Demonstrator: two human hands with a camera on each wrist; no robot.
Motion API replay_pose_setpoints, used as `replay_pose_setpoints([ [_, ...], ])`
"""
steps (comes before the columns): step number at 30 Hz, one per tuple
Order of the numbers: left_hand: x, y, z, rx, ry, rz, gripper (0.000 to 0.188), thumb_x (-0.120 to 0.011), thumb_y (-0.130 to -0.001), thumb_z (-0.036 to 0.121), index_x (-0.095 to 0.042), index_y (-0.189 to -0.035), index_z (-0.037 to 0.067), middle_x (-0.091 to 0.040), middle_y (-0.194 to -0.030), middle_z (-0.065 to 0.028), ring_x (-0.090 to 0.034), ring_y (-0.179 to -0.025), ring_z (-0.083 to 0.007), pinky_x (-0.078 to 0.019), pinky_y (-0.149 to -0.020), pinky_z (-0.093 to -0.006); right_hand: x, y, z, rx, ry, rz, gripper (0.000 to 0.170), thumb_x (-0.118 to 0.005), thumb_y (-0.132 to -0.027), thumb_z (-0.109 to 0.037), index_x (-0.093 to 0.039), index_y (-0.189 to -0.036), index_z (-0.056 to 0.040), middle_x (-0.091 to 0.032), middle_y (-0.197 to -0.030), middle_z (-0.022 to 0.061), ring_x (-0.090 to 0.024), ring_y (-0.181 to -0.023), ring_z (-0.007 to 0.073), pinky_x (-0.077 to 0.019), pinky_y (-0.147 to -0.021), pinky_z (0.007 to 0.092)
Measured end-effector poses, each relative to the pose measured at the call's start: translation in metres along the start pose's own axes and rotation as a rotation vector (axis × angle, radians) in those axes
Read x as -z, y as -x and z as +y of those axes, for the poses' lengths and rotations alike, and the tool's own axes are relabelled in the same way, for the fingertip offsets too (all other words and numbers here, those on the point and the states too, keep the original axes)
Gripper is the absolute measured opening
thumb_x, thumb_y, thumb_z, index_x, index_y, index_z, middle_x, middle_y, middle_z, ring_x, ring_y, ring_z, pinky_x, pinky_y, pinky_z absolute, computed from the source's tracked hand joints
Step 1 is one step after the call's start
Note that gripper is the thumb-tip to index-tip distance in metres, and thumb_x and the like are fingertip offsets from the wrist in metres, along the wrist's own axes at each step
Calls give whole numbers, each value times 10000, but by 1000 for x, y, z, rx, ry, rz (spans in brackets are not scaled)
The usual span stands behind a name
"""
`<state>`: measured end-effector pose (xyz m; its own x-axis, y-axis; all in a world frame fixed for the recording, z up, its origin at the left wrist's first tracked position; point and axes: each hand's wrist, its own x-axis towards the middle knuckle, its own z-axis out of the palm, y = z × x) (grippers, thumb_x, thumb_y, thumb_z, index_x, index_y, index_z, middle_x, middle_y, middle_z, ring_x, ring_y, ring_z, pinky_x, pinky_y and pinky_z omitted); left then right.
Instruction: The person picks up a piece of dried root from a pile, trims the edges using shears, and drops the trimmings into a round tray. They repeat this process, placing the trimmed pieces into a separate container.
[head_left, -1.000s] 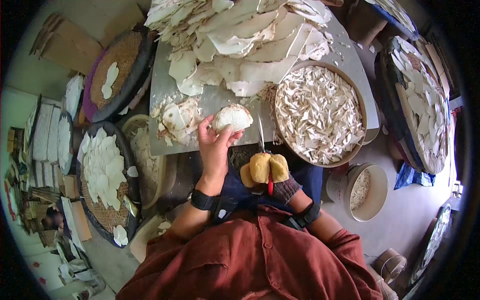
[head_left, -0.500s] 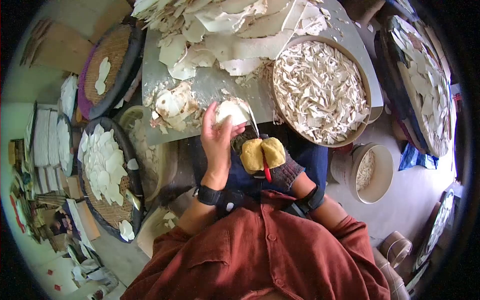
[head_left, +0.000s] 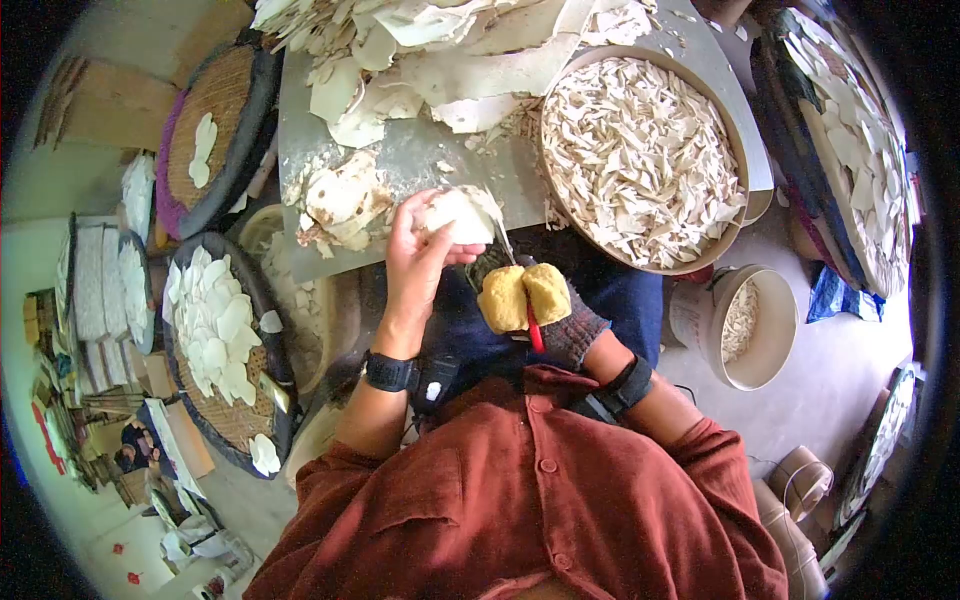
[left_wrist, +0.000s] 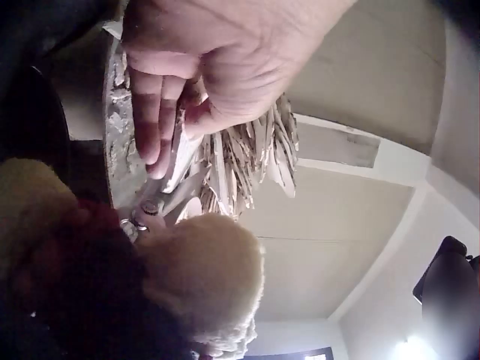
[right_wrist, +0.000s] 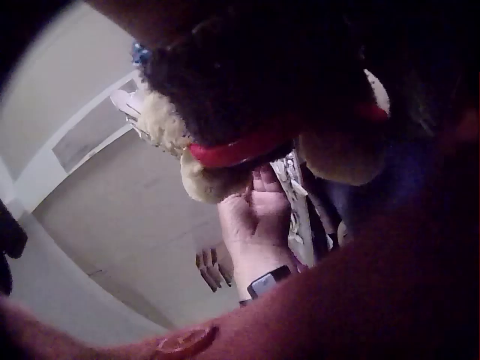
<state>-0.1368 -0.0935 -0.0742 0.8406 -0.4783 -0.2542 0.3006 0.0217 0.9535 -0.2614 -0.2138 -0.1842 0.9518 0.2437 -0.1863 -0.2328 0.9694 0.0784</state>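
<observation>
My left hand [head_left: 413, 268] pinches a thin, pale white slab [head_left: 458, 212] between thumb and fingers, just over the near edge of the grey board. The slab's edge shows below the fingers [left_wrist: 154, 112] in the left wrist view. My right hand [head_left: 575, 335], in a dark knitted glove, grips scissors with metal blades [head_left: 504, 238] and red handles [right_wrist: 232, 153]. Thick yellow padding [head_left: 522, 297] covers the fingers of that hand. The blades point up at the slab's right edge and overlap it in the head view. In the right wrist view the glove hides most of the scissors.
A tall heap of white slabs [head_left: 430, 75] covers the back of the grey board [head_left: 425, 150]. A brown-edged lump [head_left: 345, 195] lies left of my hand. On the right stands a round tray [head_left: 745, 165] of cut strips, with a bucket [head_left: 790, 345] below. Woven trays [head_left: 240, 420] flank the left.
The scissors have come up to the slab's right edge, their blades apart from it a second ago. Both hands have stayed close together, and the head view has shifted so the board sits higher.
</observation>
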Motion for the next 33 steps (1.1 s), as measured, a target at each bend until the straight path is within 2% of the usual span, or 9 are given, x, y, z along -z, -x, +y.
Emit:
replay_pose_setpoints([
  [3,2,1,4,31,5,-14,500,-552,-868,70,-329,-1315,54,-612,-997,-155,-647,-787,-202,-543,-657,-284,-3,3,-1,-27,-73,-181,298,-379,-958,-199,-494,-1123,19,-582,-1090,142,-559,-1036,257,-431,-949,383],
  [6,2,0,-14,-47,86,129,496,-556,-862,63,-346,-1311,50,-612,-998,-140,-638,-822,-191,-542,-675,-290,-10,2,4,185,1136,-121,275,-444,-931,-169,-504,-1108,33,-584,-1081,142,-575,-1009,238,-449,-931,364],
  [9,4,0,-26,-50,128,163,474,-561,-853,53,-380,-1290,39,-609,-1013,-127,-629,-849,-182,-544,-686,-293,-13,10,3,263,1616,-33,264,-516,-894,-136,-524,-1085,47,-596,-1055,140,-588,-985,229,-475,-891,341],
  [18,9,-5,-10,62,18,4,422,-562,-838,30,-445,-1244,26,-620,-1014,-107,-638,-838,-167,-558,-659,-274,-9,16,4,52,496,109,248,-597,-806,-152,-584,-1017,-22,-637,-974,99,-607,-943,222,-489,-828,322],
  [20,8,-5,-11,72,60,6,420,-560,-839,29,-449,-1244,25,-622,-1008,-109,-639,-835,-167,-558,-660,-276,6,13,4,261,1155,58,229,-597,-815,-159,-593,-1002,-28,-641,-957,82,-613,-927,213,-491,-821,321],
  [22,8,-5,-13,84,73,16,421,-561,-838,30,-451,-1244,23,-624,-1003,-110,-640,-833,-167,-558,-660,-276,-8,15,3,279,1302,57,221,-561,-845,-140,-577,-1028,-17,-627,-989,95,-605,-945,215,-486,-845,337],
  [25,8,-7,-13,97,52,31,424,-566,-836,38,-451,-1244,17,-625,-999,-112,-641,-831,-168,-558,-659,-274,-28,22,2,159,1084,68,227,-495,-896,-100,-538,-1090,10,-597,-1061,136,-588,-988,231,-479,-889,372],
  [28,8,-6,-12,95,44,30,435,-573,-834,44,-444,-1249,12,-625,-997,-114,-641,-827,-170,-558,-655,-277,-21,23,0,216,1225,1,223,-501,-894,-118,-547,-1072,8,-605,-1040,132,-598,-961,235,-494,-860,376],
  [33,10,-7,-13,82,61,17,442,-571,-836,39,-427,-1253,15,-628,-979,-115,-640,-807,-164,-554,-640,-272,-28,25,2,110,691,85,243,-614,-818,-183,-595,-1006,-30,-635,-976,89,-620,-896,183,-503,-792,311],
])
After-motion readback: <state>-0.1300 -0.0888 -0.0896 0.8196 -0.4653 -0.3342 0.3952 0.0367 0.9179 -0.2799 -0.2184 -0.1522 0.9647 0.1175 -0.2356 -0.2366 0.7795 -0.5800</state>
